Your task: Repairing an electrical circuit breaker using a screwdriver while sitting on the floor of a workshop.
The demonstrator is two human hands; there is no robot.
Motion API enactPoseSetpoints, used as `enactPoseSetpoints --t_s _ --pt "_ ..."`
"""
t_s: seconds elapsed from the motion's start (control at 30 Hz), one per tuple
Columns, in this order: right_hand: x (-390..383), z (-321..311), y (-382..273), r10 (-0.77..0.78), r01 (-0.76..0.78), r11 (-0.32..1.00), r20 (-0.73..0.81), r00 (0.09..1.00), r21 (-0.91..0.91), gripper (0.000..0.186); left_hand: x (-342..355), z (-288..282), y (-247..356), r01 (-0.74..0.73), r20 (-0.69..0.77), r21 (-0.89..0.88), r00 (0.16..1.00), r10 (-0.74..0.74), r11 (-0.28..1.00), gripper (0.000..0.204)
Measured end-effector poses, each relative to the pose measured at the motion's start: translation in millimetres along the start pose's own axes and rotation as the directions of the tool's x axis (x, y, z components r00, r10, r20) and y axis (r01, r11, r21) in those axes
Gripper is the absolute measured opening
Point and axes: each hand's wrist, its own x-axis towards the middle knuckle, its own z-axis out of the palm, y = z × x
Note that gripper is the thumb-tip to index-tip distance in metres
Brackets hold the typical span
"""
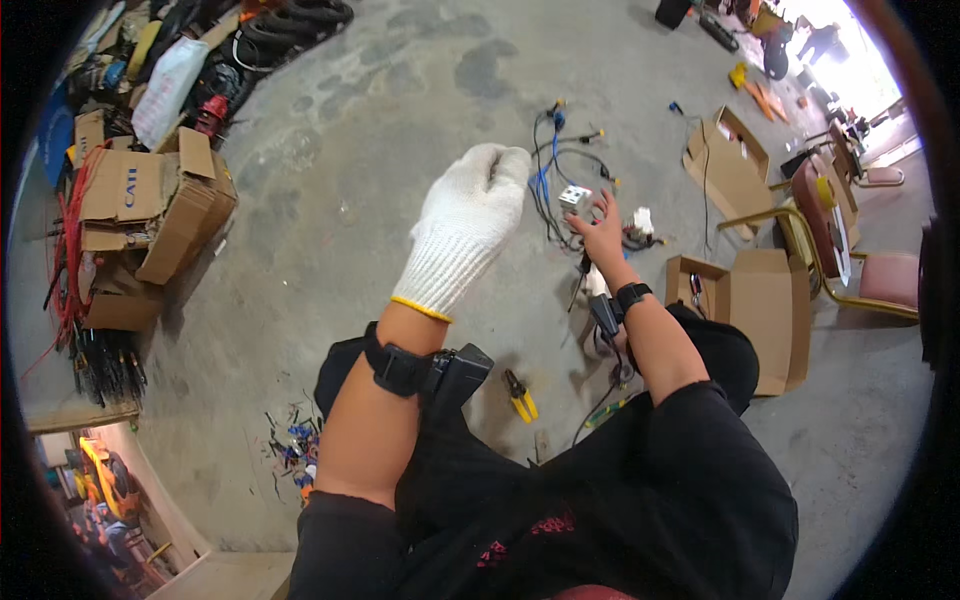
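Observation:
My left hand (pixel 470 205) wears a white knitted glove with a yellow cuff edge. It is raised over the floor with its fingers curled closed; whether anything is inside them is hidden. My right hand (pixel 603 240) is bare, with thumb and fingers spread around the near side of a small white block with dark openings (pixel 575 198), which looks like a socket. The thumb seems to touch its lower corner; a firm grip does not show. Beside that block lies a bundle of black and blue cables (pixel 545 185) with yellow-tipped ends. A white piece (pixel 642 220) sits right of my hand.
Yellow-handled pliers (pixel 520 397) lie between my legs. Right are an open cardboard box (pixel 765 310), flattened cardboard (pixel 728 180) and a chair (pixel 885 280). Left stand torn cartons (pixel 150 200) with red cable (pixel 72 250). Wire scraps (pixel 297 445) litter the floor by my left leg.

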Motion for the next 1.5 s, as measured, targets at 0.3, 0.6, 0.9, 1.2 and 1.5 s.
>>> enactPoseSetpoints --t_s 0.3,0.6,0.9,1.2,1.5 --pt "-113.2 -61.2 -316.3 -0.428 0.227 0.827 0.315 0.847 0.514 0.093 -20.9 16.5 5.3 0.199 0.203 -0.887 0.979 -0.035 0.416 0.061" --pt "-141.0 -52.5 -312.8 -0.525 0.235 0.730 0.306 0.794 0.641 0.091 -51.6 25.4 19.5 0.088 0.125 -0.985 0.957 0.260 0.150 0.058" --pt "-145.5 -69.0 -304.1 -0.450 0.148 0.770 0.365 0.815 0.620 0.094 -49.7 39.1 12.0 0.054 0.124 -0.982 0.909 0.397 0.183 0.056" --pt "-130.5 -77.5 -292.1 -0.667 0.447 0.661 0.198 0.718 0.603 0.073 -32.6 44.6 31.2 0.081 0.105 -0.994 0.852 0.513 0.070 0.056" --pt "-115.3 -87.6 -286.1 -0.551 0.462 0.783 0.119 0.826 0.416 0.071 -19.8 44.8 42.4 -0.012 0.103 -0.967 0.896 0.432 0.255 0.058"
